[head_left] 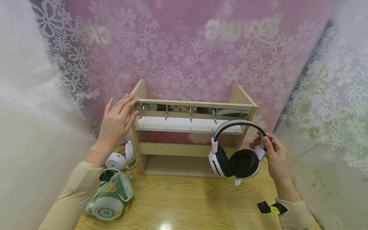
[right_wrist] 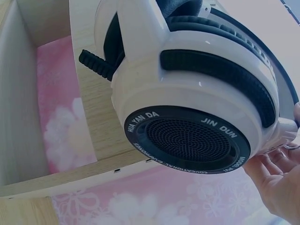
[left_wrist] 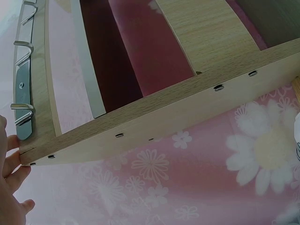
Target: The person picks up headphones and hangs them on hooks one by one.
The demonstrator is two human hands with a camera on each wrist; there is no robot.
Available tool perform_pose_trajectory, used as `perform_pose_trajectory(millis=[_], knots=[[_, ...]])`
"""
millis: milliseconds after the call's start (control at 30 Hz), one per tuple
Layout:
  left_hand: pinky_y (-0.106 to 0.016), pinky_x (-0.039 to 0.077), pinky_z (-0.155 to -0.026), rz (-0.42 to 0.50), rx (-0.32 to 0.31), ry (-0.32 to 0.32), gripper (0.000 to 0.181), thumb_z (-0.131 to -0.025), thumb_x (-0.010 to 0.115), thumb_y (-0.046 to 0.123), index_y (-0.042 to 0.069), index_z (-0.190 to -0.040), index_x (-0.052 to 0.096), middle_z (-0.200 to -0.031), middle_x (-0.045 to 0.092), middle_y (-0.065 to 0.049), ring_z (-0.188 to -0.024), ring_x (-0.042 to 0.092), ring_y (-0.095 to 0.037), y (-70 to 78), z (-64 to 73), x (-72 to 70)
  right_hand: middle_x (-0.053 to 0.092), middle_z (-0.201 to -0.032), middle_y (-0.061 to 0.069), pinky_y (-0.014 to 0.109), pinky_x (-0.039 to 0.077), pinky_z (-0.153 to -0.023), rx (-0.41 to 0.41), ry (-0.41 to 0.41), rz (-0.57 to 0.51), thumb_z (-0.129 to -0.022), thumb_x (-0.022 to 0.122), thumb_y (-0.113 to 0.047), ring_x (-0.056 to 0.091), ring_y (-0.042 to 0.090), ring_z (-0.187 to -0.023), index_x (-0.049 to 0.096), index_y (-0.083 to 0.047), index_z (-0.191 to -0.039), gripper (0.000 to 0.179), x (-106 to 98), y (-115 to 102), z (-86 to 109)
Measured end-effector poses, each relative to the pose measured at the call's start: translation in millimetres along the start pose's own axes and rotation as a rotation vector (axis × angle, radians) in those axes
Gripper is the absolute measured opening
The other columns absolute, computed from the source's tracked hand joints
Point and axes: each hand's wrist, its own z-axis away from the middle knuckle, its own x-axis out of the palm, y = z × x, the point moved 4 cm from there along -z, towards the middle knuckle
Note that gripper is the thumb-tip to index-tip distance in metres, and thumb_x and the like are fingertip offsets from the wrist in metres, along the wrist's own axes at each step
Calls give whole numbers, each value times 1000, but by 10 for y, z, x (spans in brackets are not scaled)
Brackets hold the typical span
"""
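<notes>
A pair of white headphones with black ear pads (head_left: 243,163) hangs from my right hand (head_left: 276,155), which pinches the right end of the headband by the thumb and fingers. In the right wrist view a white earcup of the headphones (right_wrist: 183,89) fills the middle, my right hand (right_wrist: 276,180) beside it. The headphones are in front of the right side of a small wooden shelf (head_left: 187,149). Below its top edge runs a metal strip with several hooks (head_left: 191,114). My left hand (head_left: 116,123) rests on the shelf's upper left corner, fingers extended; the left wrist view shows its fingertips (left_wrist: 21,176) touching that corner.
White headphones (head_left: 115,160) lie left of the shelf on the wooden table (head_left: 172,204). Nearer me are pale green headphones (head_left: 106,206) with their cable wound round them. A pink flowered curtain (head_left: 184,48) hangs behind, with pale curtains at both sides.
</notes>
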Motion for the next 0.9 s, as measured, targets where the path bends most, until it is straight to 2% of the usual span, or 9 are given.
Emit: perform_pose_trajectory(millis=[367,900], knots=[[-55,16,-124,-4,1,3,46,-99,66,19,8,-143,57,-148,55,-12,-141,47,-30,9,1,2,66,-97,9,29,59,-81,43,7,35,-107,45,-5,75,13,-89,63,3,-121,23,-32,91,7],[-55,16,-124,1,-3,6,46,-99,66,18,8,-143,57,-148,55,-12,-141,47,-30,20,1,-11,66,-99,9,30,59,-83,58,-21,27,-108,44,-6,75,14,-91,63,0,-121,23,-43,140,-8]])
